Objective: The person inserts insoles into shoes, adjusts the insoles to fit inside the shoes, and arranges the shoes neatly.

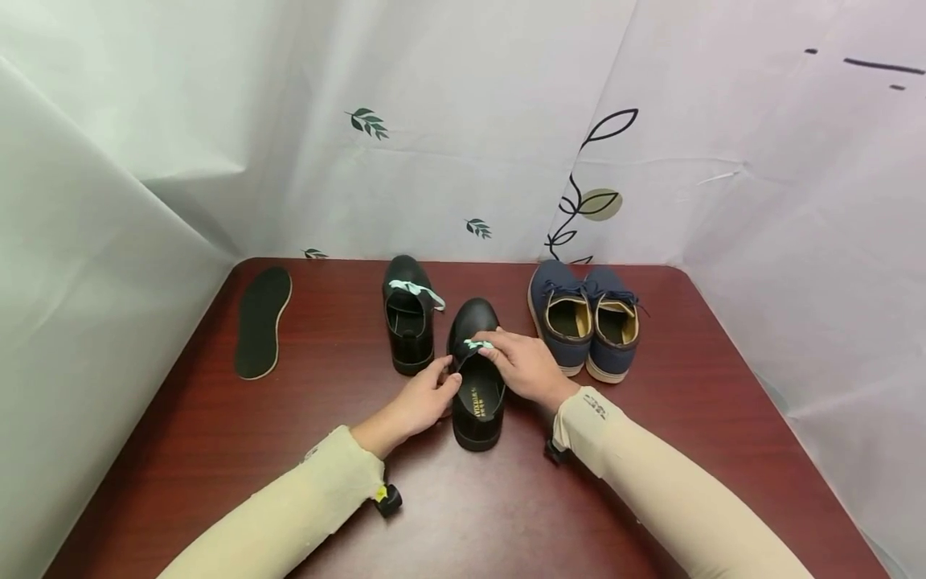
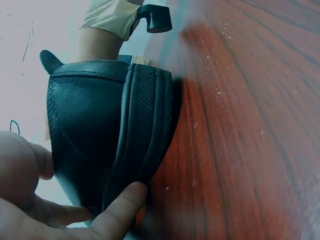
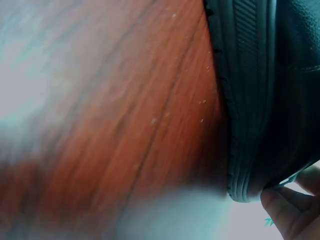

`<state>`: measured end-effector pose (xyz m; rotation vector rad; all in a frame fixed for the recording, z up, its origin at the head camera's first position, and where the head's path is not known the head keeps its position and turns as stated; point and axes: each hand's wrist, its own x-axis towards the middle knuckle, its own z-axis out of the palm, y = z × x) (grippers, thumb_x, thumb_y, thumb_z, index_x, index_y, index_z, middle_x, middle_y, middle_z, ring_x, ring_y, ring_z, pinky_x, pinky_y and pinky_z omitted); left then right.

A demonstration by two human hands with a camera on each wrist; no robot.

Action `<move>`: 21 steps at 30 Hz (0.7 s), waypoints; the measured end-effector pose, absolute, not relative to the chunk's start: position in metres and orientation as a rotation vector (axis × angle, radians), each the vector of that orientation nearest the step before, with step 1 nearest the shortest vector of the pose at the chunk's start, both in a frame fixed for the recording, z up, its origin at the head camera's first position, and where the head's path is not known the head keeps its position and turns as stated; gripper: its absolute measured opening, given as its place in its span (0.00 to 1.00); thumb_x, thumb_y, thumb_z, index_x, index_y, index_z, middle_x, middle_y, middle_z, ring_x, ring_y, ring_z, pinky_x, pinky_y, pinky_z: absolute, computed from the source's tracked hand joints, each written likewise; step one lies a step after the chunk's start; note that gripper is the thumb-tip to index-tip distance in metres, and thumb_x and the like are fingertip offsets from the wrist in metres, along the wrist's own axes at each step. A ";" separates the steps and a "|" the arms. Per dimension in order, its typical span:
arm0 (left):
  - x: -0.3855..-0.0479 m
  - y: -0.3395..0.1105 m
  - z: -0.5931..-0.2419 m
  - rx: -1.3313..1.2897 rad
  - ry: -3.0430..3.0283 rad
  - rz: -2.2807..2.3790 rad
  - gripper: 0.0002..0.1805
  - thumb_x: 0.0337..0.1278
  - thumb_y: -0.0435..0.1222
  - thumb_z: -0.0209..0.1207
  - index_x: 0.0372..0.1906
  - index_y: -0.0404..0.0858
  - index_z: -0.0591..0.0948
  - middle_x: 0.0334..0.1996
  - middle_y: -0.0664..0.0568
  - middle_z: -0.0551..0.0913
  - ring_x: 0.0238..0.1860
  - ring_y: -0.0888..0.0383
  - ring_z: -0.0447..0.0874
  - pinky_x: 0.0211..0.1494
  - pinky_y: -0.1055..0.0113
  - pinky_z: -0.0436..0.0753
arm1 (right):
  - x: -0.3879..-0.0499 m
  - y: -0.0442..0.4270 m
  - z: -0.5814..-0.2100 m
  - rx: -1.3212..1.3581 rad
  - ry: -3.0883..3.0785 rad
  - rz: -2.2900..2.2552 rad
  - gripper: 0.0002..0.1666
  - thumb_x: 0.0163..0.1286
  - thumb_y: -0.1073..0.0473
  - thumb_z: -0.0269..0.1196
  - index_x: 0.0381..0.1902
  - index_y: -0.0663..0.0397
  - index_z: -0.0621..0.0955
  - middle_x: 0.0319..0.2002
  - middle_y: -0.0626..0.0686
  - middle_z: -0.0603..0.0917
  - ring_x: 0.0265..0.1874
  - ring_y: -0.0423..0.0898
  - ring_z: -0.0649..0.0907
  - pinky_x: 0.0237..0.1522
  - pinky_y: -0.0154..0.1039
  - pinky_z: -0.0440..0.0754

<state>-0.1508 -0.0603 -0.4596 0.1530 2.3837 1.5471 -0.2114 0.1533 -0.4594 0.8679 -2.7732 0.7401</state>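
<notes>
A black leather shoe (image 1: 473, 318) stands upright at mid-table, toe away from me, with a pale mint lace (image 1: 477, 344) and gold print on its insole (image 1: 477, 402). My left hand (image 1: 419, 398) holds the shoe's left side. In the left wrist view, the thumb is by the rim and a finger (image 2: 125, 202) lies along the sole edge. Across the tongue from the right comes my right hand (image 1: 526, 368), which pinches the lace between thumb and fingers. The right wrist view shows those fingertips (image 3: 280, 207) at the lace, partly cut off.
Behind and left stands a second black shoe (image 1: 412, 330) with a mint lace. A pair of navy shoes (image 1: 571, 354) is at the back right. A dark insole (image 1: 262, 322) lies far left. White sheeting (image 1: 448, 161) surrounds the reddish-brown table (image 1: 217, 474).
</notes>
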 end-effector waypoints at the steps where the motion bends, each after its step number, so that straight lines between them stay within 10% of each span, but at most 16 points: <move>1: -0.150 -0.061 -0.460 0.138 2.356 1.562 0.30 0.76 0.43 0.49 0.75 0.33 0.63 0.58 0.38 0.79 0.48 0.50 0.84 0.41 0.59 0.86 | -0.211 0.153 -0.460 0.858 -2.773 0.738 0.18 0.78 0.43 0.53 0.59 0.33 0.81 0.59 0.43 0.84 0.65 0.46 0.79 0.62 0.50 0.78; 21: -0.146 -0.137 -0.433 0.273 2.907 1.459 0.08 0.67 0.36 0.58 0.41 0.44 0.87 0.29 0.56 0.88 0.28 0.63 0.82 0.34 0.67 0.78 | -0.211 0.150 -0.460 0.825 -2.778 0.730 0.21 0.79 0.41 0.51 0.61 0.34 0.81 0.56 0.44 0.85 0.62 0.45 0.80 0.61 0.49 0.78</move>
